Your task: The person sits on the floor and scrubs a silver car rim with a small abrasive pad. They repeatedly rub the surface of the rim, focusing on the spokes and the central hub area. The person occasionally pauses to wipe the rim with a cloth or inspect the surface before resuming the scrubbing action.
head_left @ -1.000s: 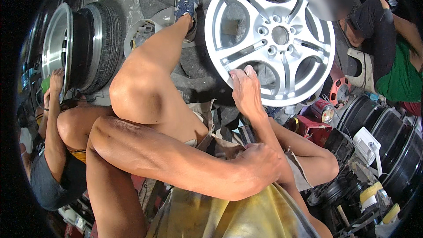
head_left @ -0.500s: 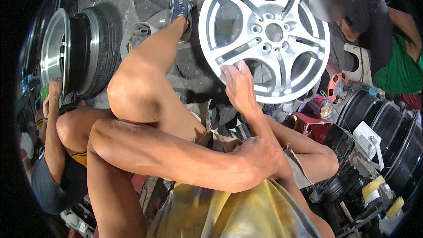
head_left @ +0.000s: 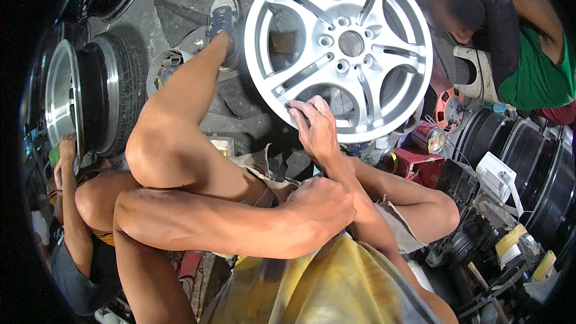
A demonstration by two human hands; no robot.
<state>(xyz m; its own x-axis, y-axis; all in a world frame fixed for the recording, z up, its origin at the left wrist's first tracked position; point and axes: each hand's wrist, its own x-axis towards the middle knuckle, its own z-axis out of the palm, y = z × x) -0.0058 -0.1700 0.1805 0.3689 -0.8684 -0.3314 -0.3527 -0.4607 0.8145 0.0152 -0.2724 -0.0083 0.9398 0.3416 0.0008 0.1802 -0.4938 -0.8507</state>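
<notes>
A silver alloy wheel rim (head_left: pixel 354 15) with split spokes lies face up ahead of me. My right hand (head_left: pixel 316 129) has its bent fingers on the rim's near-left outer lip, beside an opening between spokes. Whether anything thin lies under those fingertips cannot be made out. Across my lap, my left hand (head_left: pixel 324 204) is closed and lies against my right forearm. Its fingers are hidden underneath, so what they hold, if anything, does not show.
Left, another person's hand (head_left: pixel 67 146) is at a second wheel (head_left: pixel 53 93) near a tyre (head_left: pixel 129 84). Another person in green (head_left: pixel 537 84) sits far right. Dark wheels (head_left: pixel 522 162), a white device (head_left: pixel 497 174), a red box (head_left: pixel 419 165) and a can (head_left: pixel 429 137) crowd my right.
The whole view has shifted, with the wheel rim now farther left. My right hand's fingers have moved a little along the lip. My left hand still lies closed against my right forearm.
</notes>
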